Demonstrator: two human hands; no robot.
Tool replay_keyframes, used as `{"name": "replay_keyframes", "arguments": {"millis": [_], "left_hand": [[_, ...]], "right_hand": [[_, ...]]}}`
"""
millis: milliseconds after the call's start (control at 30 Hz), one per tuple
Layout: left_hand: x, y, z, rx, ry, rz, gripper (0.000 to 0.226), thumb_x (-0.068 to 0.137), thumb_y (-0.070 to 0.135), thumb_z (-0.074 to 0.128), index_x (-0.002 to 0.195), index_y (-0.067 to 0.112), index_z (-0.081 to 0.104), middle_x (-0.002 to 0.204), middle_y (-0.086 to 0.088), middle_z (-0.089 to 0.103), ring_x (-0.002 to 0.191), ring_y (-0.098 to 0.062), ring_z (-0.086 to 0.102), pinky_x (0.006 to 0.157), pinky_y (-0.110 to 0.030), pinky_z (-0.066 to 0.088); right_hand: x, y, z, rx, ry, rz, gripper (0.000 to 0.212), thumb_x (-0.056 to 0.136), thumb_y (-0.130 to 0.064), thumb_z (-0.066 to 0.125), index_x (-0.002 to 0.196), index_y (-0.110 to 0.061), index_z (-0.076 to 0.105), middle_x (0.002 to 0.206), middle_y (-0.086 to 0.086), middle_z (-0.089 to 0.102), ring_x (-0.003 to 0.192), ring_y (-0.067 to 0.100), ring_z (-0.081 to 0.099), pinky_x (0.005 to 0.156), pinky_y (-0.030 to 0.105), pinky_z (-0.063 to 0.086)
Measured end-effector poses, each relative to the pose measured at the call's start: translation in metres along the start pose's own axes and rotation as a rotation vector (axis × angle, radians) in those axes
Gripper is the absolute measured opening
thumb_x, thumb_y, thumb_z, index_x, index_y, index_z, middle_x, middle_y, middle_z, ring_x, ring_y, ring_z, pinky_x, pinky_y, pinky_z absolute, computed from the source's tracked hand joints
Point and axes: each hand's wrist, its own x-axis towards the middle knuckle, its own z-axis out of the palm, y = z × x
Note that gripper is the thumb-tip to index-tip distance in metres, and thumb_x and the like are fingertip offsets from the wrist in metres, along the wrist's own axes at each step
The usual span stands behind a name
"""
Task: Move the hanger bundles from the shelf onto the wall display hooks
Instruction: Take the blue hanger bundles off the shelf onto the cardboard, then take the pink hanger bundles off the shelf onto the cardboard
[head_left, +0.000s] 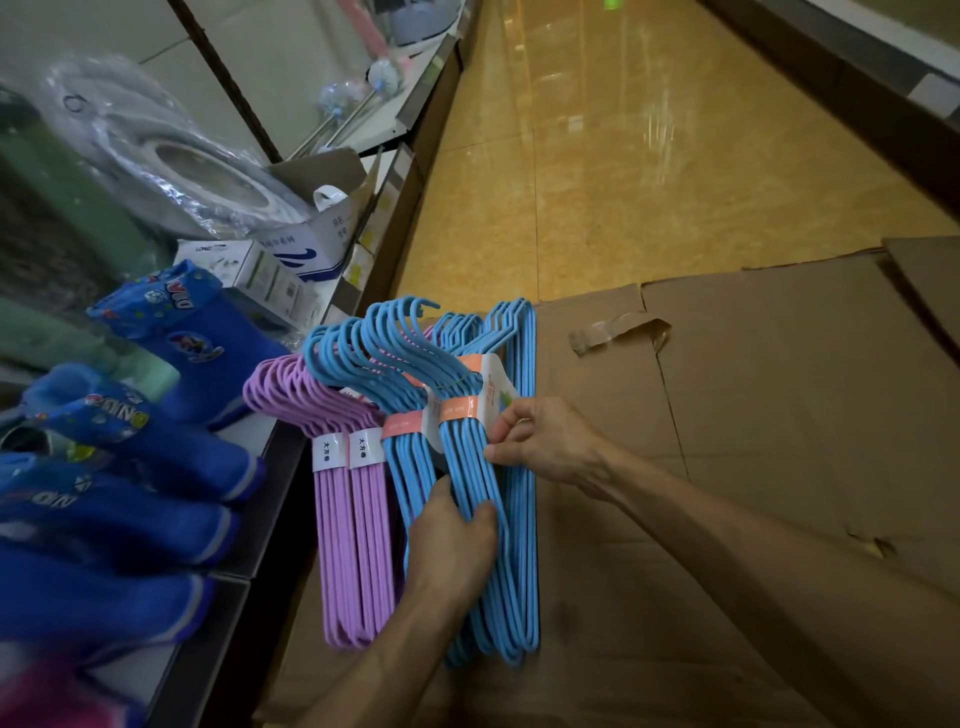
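Both hands are gripping the blue plastic-coated hanger bundles: left hand at 6 o'clock, right hand at 3; long axis running 12 to 6.

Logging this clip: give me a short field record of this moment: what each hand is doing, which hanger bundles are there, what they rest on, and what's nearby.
left hand: grips the lower wires of a blue hanger bundle
right hand: pinches the same bundle beside its orange paper band
other bundles: purple hanger bundles with white labels, to the left of the blue ones
support: flattened cardboard on the floor
nearby: blue children's rain boots on the shelf to the left
wall hooks: not in view
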Motion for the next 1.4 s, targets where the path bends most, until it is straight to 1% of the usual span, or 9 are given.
{"name": "replay_keyframes", "arguments": {"millis": [133,267,367,467,600,700,967,1133,1400], "left_hand": [[-0.012,0.006,-0.015,0.158,0.078,0.11,0.036,0.098,0.025,0.056,0.133,0.02,0.053,0.105,0.018,0.06,0.082,0.005,0.055,0.065,-0.002,0.042],[-0.02,0.019,-0.028,0.228,0.072,0.188,0.033,0.098,0.027,0.057,0.131,0.024,0.055,0.129,0.007,0.059,0.109,-0.009,0.06,0.093,-0.034,0.054],[-0.02,0.029,-0.032,0.252,0.053,0.297,0.022,0.096,0.024,0.058,0.117,0.027,0.061,0.117,0.011,0.063,0.096,-0.005,0.062,0.084,-0.033,0.055],[-0.021,0.04,-0.023,0.245,-0.007,0.412,0.014,0.095,0.02,0.06,0.105,0.031,0.062,0.1,0.016,0.065,0.078,0.002,0.062,0.067,-0.019,0.049],[-0.028,0.062,0.004,0.201,-0.125,0.533,0.019,0.093,0.008,0.063,0.094,0.027,0.066,0.081,0.013,0.068,0.068,-0.003,0.066,0.068,-0.018,0.052],[-0.038,0.08,0.028,0.24,-0.252,0.639,0.024,0.091,0.007,0.066,0.092,0.031,0.064,0.077,0.01,0.066,0.064,-0.01,0.066,0.069,-0.033,0.055],[-0.074,0.156,0.109,0.384,-0.604,0.829,0.014,0.098,0.021,0.055,0.098,0.033,0.062,0.081,0.011,0.067,0.071,-0.002,0.067,0.064,-0.018,0.052],[-0.104,0.208,0.156,0.323,-0.674,0.957,0.015,0.098,0.021,0.056,0.095,0.035,0.061,0.08,0.012,0.067,0.066,-0.001,0.067,0.058,-0.015,0.049],[-0.145,0.266,0.202,0.113,-0.821,1.075,0.019,0.096,0.017,0.057,0.097,0.034,0.065,0.084,0.014,0.067,0.07,-0.008,0.07,0.067,-0.038,0.058]], "right_hand": [[-0.001,0.002,0.006,-0.032,0.025,0.002,0.017,0.081,-0.015,0.082,0.081,-0.017,0.065,0.083,0.005,0.076,0.083,0.015,0.072,0.077,0.027,0.056],[-0.007,-0.003,0.002,-0.104,0.031,-0.01,0.015,0.082,-0.019,0.08,0.082,-0.018,0.066,0.087,0.002,0.073,0.087,0.016,0.07,0.076,0.03,0.057],[-0.016,-0.006,-0.017,-0.15,0.064,-0.017,0.014,0.082,-0.023,0.078,0.088,-0.014,0.069,0.092,-0.002,0.07,0.084,0.013,0.064,0.07,0.031,0.055],[-0.03,-0.009,-0.048,-0.173,0.117,-0.013,0.012,0.085,-0.025,0.073,0.088,-0.013,0.07,0.091,0.002,0.073,0.081,0.015,0.064,0.082,0.041,0.058],[-0.062,-0.007,-0.095,-0.251,0.206,-0.045,0.016,0.088,-0.03,0.068,0.084,-0.015,0.07,0.084,-0.001,0.074,0.078,0.012,0.065,0.078,0.038,0.056],[-0.094,0.004,-0.135,-0.349,0.24,-0.042,0.013,0.089,-0.035,0.066,0.082,-0.024,0.066,0.081,-0.007,0.072,0.077,0.006,0.064,0.068,0.028,0.052],[-0.209,0.026,-0.261,-0.594,0.473,0.046,0.012,0.091,-0.031,0.063,0.09,-0.02,0.067,0.085,-0.004,0.072,0.083,0.012,0.065,0.081,0.037,0.056],[-0.287,0.031,-0.314,-0.602,0.651,0.081,0.013,0.092,-0.033,0.063,0.088,-0.021,0.067,0.082,-0.007,0.074,0.078,0.002,0.064,0.071,0.022,0.05],[-0.372,0.041,-0.35,-0.603,0.834,0.112,0.01,0.09,-0.03,0.065,0.087,-0.022,0.068,0.081,-0.005,0.072,0.076,0.007,0.066,0.07,0.027,0.051]]}}
